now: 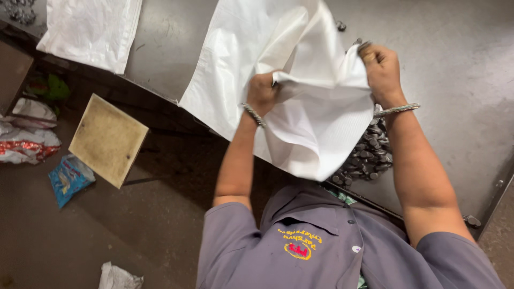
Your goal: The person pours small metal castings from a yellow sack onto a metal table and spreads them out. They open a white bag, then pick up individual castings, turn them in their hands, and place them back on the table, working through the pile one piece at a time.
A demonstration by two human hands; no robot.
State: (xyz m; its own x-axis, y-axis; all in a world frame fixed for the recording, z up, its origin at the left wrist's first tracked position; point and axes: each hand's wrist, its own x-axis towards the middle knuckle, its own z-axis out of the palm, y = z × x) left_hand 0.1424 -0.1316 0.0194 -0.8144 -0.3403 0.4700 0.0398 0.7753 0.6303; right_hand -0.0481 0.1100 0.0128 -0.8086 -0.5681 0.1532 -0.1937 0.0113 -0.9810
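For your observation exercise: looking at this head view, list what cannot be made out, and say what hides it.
- Head view: most of the pile of small dark metal parts, under the white woven sack.
- Sack's inside, hidden by folds.
- Fingertips of left hand and right hand, buried in cloth.
- Second sack, cut by the top edge.

Grey short-sleeved collared shirt (321, 251), yellow-red chest emblem (299, 245), metal wrist bangles (397, 110)

A large white woven sack (300, 101) is lying at upper centre, draped over the tabletop (455, 53) edge. A second white sack (91, 29) is sitting at upper left. On the floor at left, a blue pouch (68, 179) and a red-and-white wrapper (24, 144) are lying crumpled.
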